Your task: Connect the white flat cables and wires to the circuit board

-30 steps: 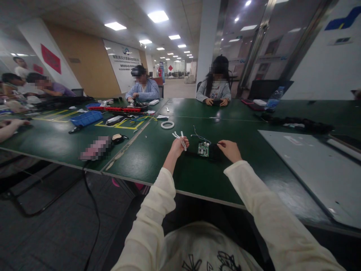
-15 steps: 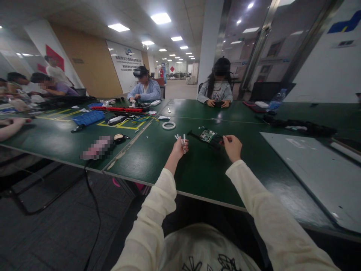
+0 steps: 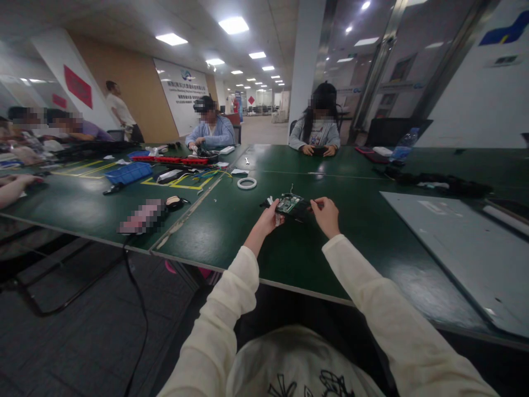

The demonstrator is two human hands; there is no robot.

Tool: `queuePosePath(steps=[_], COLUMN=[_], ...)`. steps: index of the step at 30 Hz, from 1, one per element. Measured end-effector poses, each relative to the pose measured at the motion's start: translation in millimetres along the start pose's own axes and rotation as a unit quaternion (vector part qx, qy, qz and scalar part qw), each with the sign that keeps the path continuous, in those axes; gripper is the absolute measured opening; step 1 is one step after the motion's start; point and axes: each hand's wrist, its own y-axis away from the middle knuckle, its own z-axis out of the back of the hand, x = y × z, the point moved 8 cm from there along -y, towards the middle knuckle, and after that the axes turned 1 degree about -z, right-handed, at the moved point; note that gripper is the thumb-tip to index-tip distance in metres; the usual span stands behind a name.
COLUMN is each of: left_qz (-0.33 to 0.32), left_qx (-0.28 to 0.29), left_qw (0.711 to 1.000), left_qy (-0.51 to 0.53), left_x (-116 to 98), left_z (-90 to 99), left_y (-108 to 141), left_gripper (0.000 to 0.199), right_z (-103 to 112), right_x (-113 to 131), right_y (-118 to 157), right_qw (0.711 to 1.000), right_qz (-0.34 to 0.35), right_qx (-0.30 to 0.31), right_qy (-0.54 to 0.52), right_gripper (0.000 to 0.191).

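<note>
The left hand [image 3: 273, 216] gripped the circuit board [image 3: 290, 204] at nine o'clock plus white strips [image 3: 278, 220], right hand [image 3: 325, 216] pinched its black casing [image 3: 304, 213] at three; edge-only holding seemed smartest.

A dark green table [image 3: 206, 231] is noted, its surface divided by a worn pale seam [image 3: 177, 229] and marked in yellow tape [image 3: 192, 187] on the left. Left of the seam are laid a blue bin [image 3: 128, 173], a red strip [image 3: 176, 160], coloured wires [image 3: 215, 174], and, nearer the front edge, a blurred-out pink object [image 3: 141, 216] with a small beige-and-black item [image 3: 177, 202] just beside it. To the right of the seam, a white ring [image 3: 247, 183] and a small wrench [image 3: 247, 161] are found lying flat, while the far right is occupied by a large grey panel [image 3: 438, 242], dark bundled material [image 3: 450, 184] behind it, and a clear bottle [image 3: 405, 146].
</note>
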Motion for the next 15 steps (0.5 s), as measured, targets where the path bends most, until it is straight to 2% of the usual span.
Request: queuePosePath(steps=[3,6,9,12,15], left_qz=[-0.008,-0.03,-0.062,-0.083,-0.09], left_qx=[-0.037,-0.061,-0.084,-0.103,-0.095], left_qw=[0.999,0.997,0.993,0.99,0.991], left_qy=[0.015,0.031,0.048,0.044,0.036], left_x=[-3,-9,-17,-21,-21], left_z=[7.7,13.5,20.3,25.5,24.3], left_y=[-2,-2,0,2,-1], left_gripper=[0.024,0.023,0.02,0.019,0.018], right_z=[-3,14,55,117,180], right_x=[-5,-30,-80,-150,-206], right_y=[-3,-13,-26,-35,-32], right_qw=[0.997,0.99,0.972,0.943,0.914], right_qz=[0.011,0.022,0.018,-0.085,-0.171], right_qx=[0.082,0.127,0.123,0.078,-0.008], right_qy=[-0.007,0.063,0.201,0.313,0.368], right_gripper=[0.029,0.039,0.05,0.053,0.04])
